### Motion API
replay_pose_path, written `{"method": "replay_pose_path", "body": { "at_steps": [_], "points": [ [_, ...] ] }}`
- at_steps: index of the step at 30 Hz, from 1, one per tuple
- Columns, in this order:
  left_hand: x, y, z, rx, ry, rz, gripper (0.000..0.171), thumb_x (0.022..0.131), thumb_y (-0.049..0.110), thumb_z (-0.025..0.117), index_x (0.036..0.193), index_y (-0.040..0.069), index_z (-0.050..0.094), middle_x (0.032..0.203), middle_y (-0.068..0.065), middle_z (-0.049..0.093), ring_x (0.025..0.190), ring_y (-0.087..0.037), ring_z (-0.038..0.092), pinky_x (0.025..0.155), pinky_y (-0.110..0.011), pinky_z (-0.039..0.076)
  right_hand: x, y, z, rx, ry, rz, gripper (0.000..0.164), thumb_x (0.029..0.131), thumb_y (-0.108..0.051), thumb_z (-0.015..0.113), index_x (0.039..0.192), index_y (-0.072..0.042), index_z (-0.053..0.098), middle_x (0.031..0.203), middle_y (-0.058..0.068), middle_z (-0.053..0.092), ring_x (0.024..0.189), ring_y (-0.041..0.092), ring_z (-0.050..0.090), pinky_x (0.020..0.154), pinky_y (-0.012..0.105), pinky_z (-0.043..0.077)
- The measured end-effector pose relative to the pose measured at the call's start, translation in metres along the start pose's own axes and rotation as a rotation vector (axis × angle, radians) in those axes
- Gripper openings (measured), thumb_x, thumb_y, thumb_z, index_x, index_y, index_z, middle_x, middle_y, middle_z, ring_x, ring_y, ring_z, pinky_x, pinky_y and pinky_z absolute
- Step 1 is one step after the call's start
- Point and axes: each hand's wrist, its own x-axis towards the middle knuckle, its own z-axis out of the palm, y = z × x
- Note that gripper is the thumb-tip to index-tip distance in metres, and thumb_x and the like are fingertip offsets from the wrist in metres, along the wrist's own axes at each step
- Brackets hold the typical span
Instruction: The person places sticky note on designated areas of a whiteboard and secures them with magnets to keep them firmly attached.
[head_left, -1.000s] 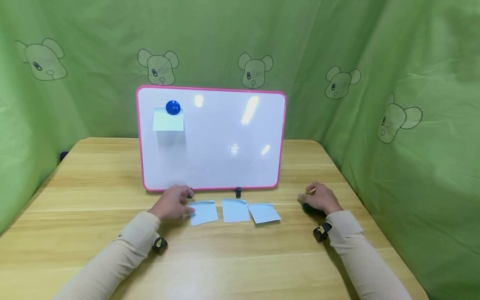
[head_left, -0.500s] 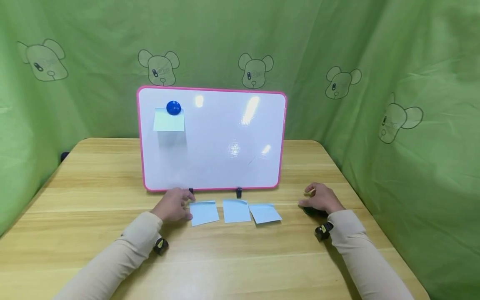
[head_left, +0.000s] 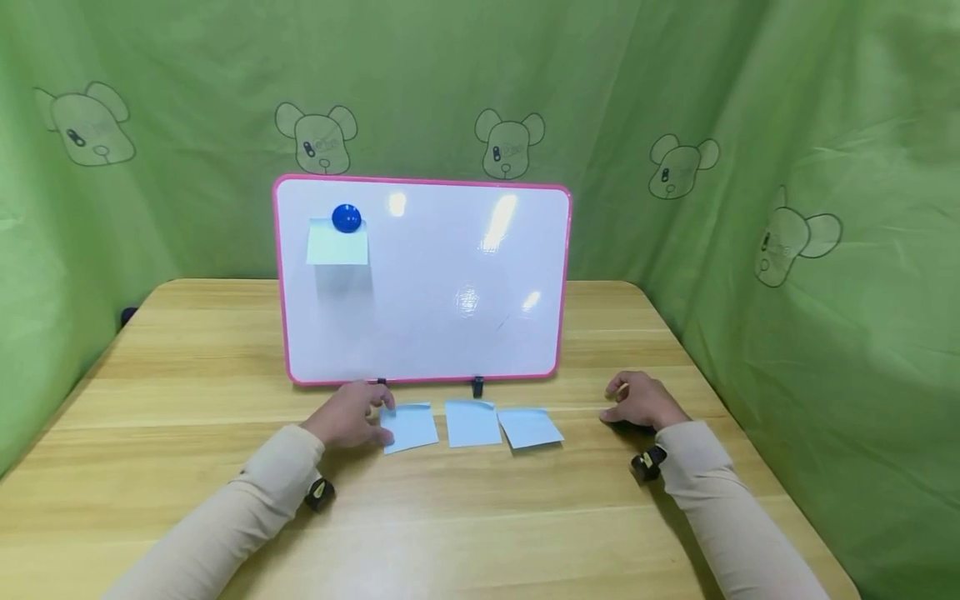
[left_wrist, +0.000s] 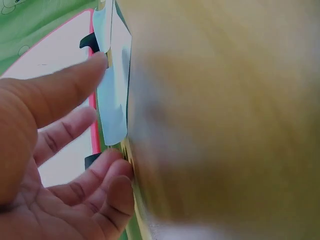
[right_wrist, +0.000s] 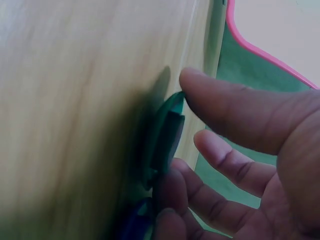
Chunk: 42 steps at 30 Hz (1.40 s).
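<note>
Left hand (head_left: 348, 417) hovers at the near-left sticky note (head_left: 412, 427), thumb and forefinger spread apart over its left edge. That pale blue note is the leftmost of three on the table; the middle note (head_left: 472, 423) and right note (head_left: 528, 427) lie beside it. On the right, the right hand (head_left: 643, 400) is low over the tabletop. In the right wrist view a round green magnet (right_wrist: 167, 137), its flat back toward the palm, sits between thumb tip and fingertips, which touch its edges. Part of a blue magnet (right_wrist: 135, 222) shows below it, beside the fingers.
A pink-framed whiteboard (head_left: 427, 308) stands upright behind the notes on small black feet (head_left: 477, 387). A blue magnet (head_left: 347, 218) holds another note (head_left: 337, 244) at its upper left. Green curtain (head_left: 600, 75) surrounds the wooden table (head_left: 465, 525).
The left hand drew back slightly from the left note, then came over its edge again. The right fingers have settled around the green magnet, which the hand now hides in the head view.
</note>
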Motion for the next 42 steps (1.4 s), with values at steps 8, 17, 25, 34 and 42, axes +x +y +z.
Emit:
{"method": "replay_pose_path", "body": {
  "at_steps": [8, 17, 25, 34, 42],
  "points": [
    [0.0002, -0.0024, 0.0015, -0.018, -0.030, -0.025, 0.037, 0.074, 0.023, 0.084, 0.105, 0.008, 0.070, 0.092, -0.002, 0.061, 0.082, -0.017, 0.052, 0.081, -0.038, 0.047, 0.0010, 0.0004, 0.0007, -0.003, -0.012, -0.010, 0.043, 0.074, -0.021, 0.084, 0.102, 0.000, 0.060, 0.095, 0.014, 0.060, 0.086, 0.030, 0.055, 0.072, 0.039, 0.046],
    [0.0015, -0.0006, -0.0011, 0.015, -0.045, 0.002, 0.036, 0.078, 0.022, 0.081, 0.106, 0.002, 0.070, 0.098, -0.005, 0.064, 0.088, -0.019, 0.055, 0.086, -0.040, 0.049, -0.0003, 0.0029, -0.0021, 0.035, -0.058, -0.021, 0.043, 0.071, -0.014, 0.086, 0.101, 0.000, 0.059, 0.088, 0.009, 0.058, 0.079, 0.025, 0.053, 0.067, 0.034, 0.044],
    [0.0018, 0.0016, -0.0005, -0.059, 0.015, -0.019, 0.031, 0.080, 0.020, 0.079, 0.104, 0.003, 0.070, 0.087, -0.001, 0.061, 0.080, -0.016, 0.055, 0.075, -0.034, 0.050, -0.0024, 0.0016, -0.0008, 0.107, -0.060, 0.009, 0.042, 0.074, -0.012, 0.083, 0.104, 0.001, 0.057, 0.083, 0.006, 0.057, 0.072, 0.022, 0.051, 0.061, 0.031, 0.044],
    [0.0017, 0.0046, -0.0033, -0.145, 0.091, -0.056, 0.027, 0.077, 0.007, 0.079, 0.100, 0.007, 0.066, 0.102, -0.006, 0.061, 0.088, -0.022, 0.057, 0.081, -0.038, 0.052, -0.0024, 0.0002, -0.0020, 0.059, 0.030, -0.034, 0.025, 0.083, -0.007, 0.064, 0.106, 0.002, 0.061, 0.092, 0.015, 0.065, 0.076, 0.024, 0.059, 0.060, 0.032, 0.048],
    [0.0017, 0.0059, -0.0041, -0.143, 0.133, -0.063, 0.029, 0.076, 0.001, 0.077, 0.101, 0.006, 0.064, 0.105, -0.008, 0.059, 0.086, -0.022, 0.055, 0.079, -0.037, 0.051, -0.0009, -0.0012, -0.0027, 0.090, 0.081, -0.010, 0.029, 0.084, -0.001, 0.053, 0.112, 0.004, 0.059, 0.096, 0.018, 0.064, 0.078, 0.027, 0.059, 0.059, 0.033, 0.049]
  ]
}}
